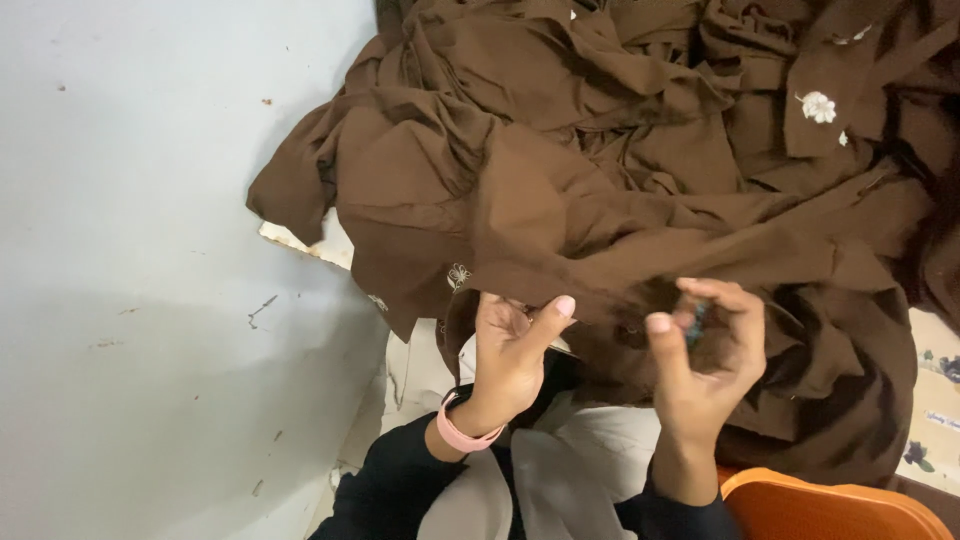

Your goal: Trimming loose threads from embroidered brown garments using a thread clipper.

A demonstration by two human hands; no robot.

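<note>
A large heap of brown cloth [560, 170] with small white embroidered flowers [818, 106] fills the upper right. My left hand [508, 352], with a pink band at the wrist, pinches a fold of the brown cloth between thumb and fingers. My right hand [705, 350] is curled close beside it on the same fold, and its fingertips hold a small dark-bluish thing [697, 320], too small to make out. Both sleeves are black.
A pale grey wall [130, 250] with scuffs takes up the left. An orange plastic seat edge [830, 505] shows at the bottom right. Light beige cloth [570, 470] lies on my lap. A patterned surface [935, 400] shows at the right edge.
</note>
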